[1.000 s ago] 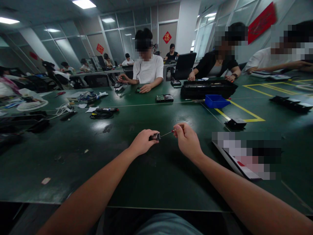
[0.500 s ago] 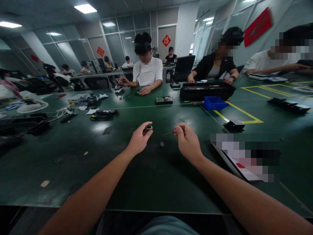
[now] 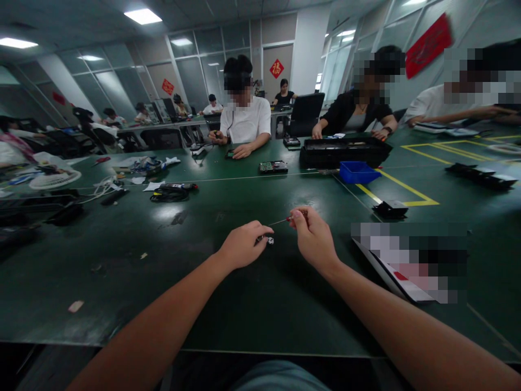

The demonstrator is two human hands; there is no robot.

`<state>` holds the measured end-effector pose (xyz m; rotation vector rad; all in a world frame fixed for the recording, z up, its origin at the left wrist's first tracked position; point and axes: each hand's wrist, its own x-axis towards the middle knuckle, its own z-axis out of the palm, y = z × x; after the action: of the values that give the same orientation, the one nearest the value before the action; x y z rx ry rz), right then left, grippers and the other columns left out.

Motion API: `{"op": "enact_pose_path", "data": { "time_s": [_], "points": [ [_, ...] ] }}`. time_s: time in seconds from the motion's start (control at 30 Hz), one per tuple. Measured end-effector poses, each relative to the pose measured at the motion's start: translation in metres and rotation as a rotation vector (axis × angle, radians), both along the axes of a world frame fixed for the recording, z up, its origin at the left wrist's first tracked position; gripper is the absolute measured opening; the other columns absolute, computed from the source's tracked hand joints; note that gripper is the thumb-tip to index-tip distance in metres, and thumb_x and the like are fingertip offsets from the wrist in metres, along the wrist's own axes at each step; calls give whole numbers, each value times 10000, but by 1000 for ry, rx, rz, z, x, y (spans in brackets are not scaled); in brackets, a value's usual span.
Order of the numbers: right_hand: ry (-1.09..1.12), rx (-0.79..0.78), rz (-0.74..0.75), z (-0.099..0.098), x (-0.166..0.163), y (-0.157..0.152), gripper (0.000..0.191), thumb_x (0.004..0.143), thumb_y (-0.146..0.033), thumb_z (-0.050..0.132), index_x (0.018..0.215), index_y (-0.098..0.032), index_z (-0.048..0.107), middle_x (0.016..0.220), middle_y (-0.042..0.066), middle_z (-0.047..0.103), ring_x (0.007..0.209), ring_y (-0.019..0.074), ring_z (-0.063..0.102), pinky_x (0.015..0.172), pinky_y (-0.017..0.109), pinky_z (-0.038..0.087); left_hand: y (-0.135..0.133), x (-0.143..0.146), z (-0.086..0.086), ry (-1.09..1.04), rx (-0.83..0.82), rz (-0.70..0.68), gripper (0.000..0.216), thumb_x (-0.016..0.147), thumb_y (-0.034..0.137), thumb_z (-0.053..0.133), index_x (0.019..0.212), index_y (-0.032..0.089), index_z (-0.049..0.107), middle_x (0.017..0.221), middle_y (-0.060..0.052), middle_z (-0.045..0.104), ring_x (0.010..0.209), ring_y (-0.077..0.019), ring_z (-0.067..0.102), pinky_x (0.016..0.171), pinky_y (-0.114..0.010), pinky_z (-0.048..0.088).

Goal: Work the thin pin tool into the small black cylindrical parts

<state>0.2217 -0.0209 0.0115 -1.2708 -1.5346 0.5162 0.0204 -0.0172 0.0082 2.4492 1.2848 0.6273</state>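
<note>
My left hand [image 3: 244,245] is low over the green table, its fingers curled round a small dark cylinder [image 3: 259,239] that they mostly hide. Right at its fingertips lies a small round metallic part [image 3: 271,240]; whether the fingers touch it I cannot tell. Closed round the handle of a thin screwdriver [image 3: 279,221], my right hand [image 3: 311,233] is a little to the right. The screwdriver's shaft points left, above the metallic part, and a red band shows near the handle.
To the right lies a white-and-grey flat object [image 3: 391,271], partly blurred. Farther off are a blue bin [image 3: 354,172], a long black tray [image 3: 345,152], a circuit-board device [image 3: 273,166] and a coiled black cable [image 3: 171,191]. Co-workers sit across the table.
My left hand has moved right and toward me with the cylinder, reaching the small metallic part, and has turned so the cylinder's light rim is hidden. My right hand has stayed nearly still.
</note>
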Motion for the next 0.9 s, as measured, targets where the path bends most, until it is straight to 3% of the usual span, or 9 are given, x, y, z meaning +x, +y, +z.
{"op": "enact_pose_path", "data": {
  "time_s": [0.13,0.27,0.4,0.57,0.63,0.73,0.9],
  "points": [
    [3,-4,0,0,-1,0,290,992,-423,416,973,-206,607,823,62,694,781,223,654,741,352,465,1,8,-8,235,15,2,324,938,374,540,1213,270,677,1062,-87,639,954,-267,615,765,-363,491],
    [-3,-6,6,-1,0,0,292,992,-428,416,971,-209,608,818,56,688,782,222,651,742,353,460,3,9,-7,216,-33,28,251,941,350,526,1066,251,719,1018,-86,668,952,-260,624,768,-353,474],
    [-2,-11,10,-2,1,2,293,992,-433,420,964,-211,609,811,48,685,783,220,652,744,352,457,6,0,2,-81,-254,65,244,925,383,543,951,217,720,928,-56,708,808,-209,631,719,-326,461],
    [5,-7,7,-2,2,2,302,994,-446,423,974,-211,612,814,45,686,790,217,654,736,345,456,15,-19,20,-641,-573,218,256,888,405,594,942,162,652,956,-83,698,588,-105,532,502,-213,343],
    [7,-11,25,-1,3,2,303,996,-450,424,974,-214,612,820,42,684,797,217,653,742,346,455,20,-32,27,-875,-632,265,241,866,378,628,975,162,637,951,-79,670,588,-94,523,454,-184,282],
    [13,-27,56,-1,3,1,308,995,-460,424,976,-217,612,832,44,685,808,220,652,745,349,456,25,-57,34,-1163,-690,337,214,865,289,608,1032,158,637,867,-51,613,582,-101,520,435,-187,310],
    [35,-35,74,-2,2,1,307,993,-461,427,980,-220,616,838,43,686,815,220,652,749,350,460,25,-109,37,-1419,-735,540,141,914,240,522,986,154,608,785,-29,566,572,-129,529,454,-222,367]
  ]
}}
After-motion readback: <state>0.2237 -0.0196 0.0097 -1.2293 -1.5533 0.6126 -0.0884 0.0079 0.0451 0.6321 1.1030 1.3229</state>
